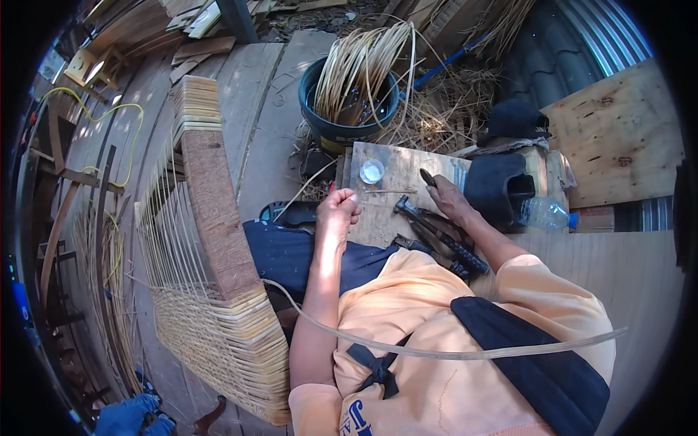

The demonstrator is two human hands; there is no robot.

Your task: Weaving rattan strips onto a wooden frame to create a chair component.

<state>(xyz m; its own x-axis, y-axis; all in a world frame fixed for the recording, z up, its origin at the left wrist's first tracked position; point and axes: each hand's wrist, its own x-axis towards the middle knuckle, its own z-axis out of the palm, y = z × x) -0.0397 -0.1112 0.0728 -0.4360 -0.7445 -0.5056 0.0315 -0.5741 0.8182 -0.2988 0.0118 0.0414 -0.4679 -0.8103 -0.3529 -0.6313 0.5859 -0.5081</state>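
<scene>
My left hand (338, 214) is closed in a pinch near the front edge of a wooden board (378, 225); what its fingers hold, if anything, is too small to tell. At the board's right, my right hand (451, 202) grips a short dark tool (427, 177) whose kind I cannot make out. Between the hands lie a hammer (404, 206) and other dark-handled tools. A small tub of white stuff (371, 171) stands beyond them, beside a short thin stick (390, 191). Left of my lap stands a wooden frame (218, 211) wrapped with cane strands, its nearer part woven (218, 341).
A long cane strip (436, 354) curves across my torso. Beyond the board stands a dark bucket (342, 132) holding coiled cane (363, 65). At right are a black cap (515, 120), a black container (496, 185) and a clear bottle (545, 214). A yellow cord (134, 145) crosses the plank floor.
</scene>
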